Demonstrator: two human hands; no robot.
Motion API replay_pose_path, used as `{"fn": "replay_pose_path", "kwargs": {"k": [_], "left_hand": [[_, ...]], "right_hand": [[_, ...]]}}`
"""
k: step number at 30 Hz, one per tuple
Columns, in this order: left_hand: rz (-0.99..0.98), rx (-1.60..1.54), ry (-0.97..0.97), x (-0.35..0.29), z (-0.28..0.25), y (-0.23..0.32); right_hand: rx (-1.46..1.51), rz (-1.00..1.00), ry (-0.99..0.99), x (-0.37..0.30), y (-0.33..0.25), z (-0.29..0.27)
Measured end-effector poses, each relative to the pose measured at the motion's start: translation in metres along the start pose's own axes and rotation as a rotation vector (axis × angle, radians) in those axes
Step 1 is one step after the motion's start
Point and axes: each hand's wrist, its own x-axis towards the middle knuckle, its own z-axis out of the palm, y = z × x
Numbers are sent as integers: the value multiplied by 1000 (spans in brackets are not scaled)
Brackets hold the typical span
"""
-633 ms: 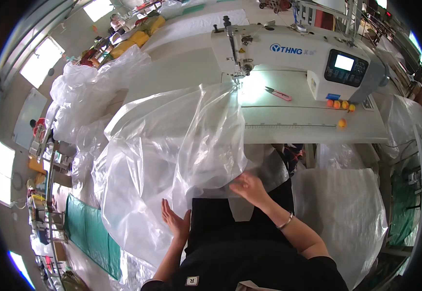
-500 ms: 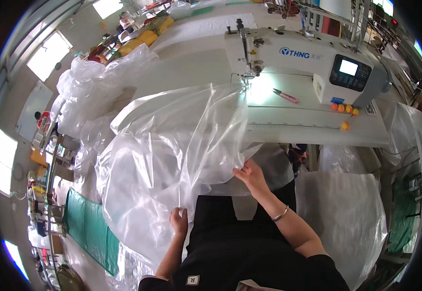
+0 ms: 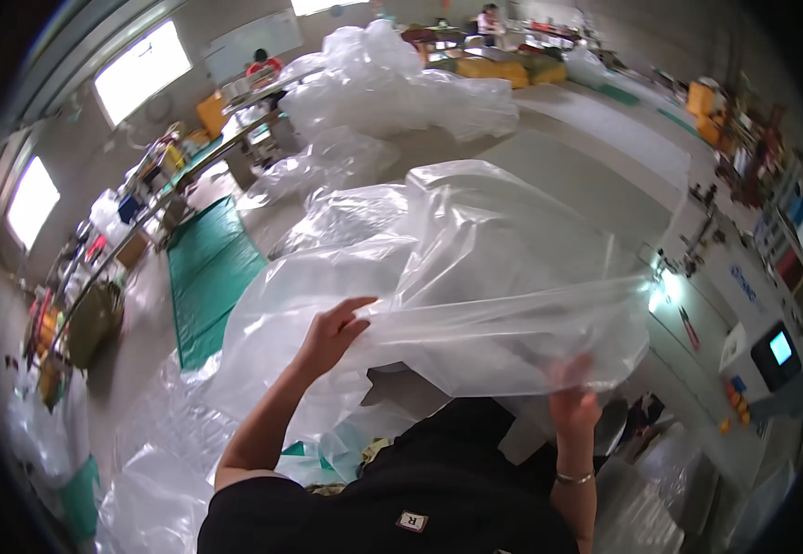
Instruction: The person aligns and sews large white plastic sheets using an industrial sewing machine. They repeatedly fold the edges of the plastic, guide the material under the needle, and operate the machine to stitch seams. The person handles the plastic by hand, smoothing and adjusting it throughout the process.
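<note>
A large sheet of clear plastic film [image 3: 503, 249] spreads in front of me in loose folds. Its right end lies by the lit needle area of a white sewing machine [image 3: 729, 277]. My left hand [image 3: 332, 334] is at the near left part of the film, fingers stretched to the right and apart at a long fold; no firm grip shows. Under the film's near right edge is my right hand [image 3: 575, 406], its fingertips seen blurred through the plastic. Whether it pinches the film is unclear. Pink-handled thread snips [image 3: 689, 329] lie on the machine table.
Several small orange fruits [image 3: 738, 403] sit beside the machine's control panel [image 3: 777, 349]. A heap of clear film [image 3: 364, 88] stands beyond the table. To the left, a green sheet [image 3: 207, 277] covers some floor near cluttered shelving. Two people work far off.
My view has swung left, so the machine now sits at the right. My left hand has risen with fingers spread. My right hand has gone from the film's edge to beneath it.
</note>
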Motion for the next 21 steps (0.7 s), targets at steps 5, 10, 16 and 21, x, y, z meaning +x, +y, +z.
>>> {"fn": "replay_pose_path", "kwargs": {"k": [5,10,16,21], "left_hand": [[207,54,37,46,-36,46],[349,186,64,125,-65,67],[349,592,-75,190,-40,-28],[306,971,-319,153,40,-76]], "right_hand": [[-131,476,-104,-31,14,20],[-410,592,-343,-23,27,77],[-676,312,-510,-26,36,92],[-749,501,-454,-54,52,70]]}}
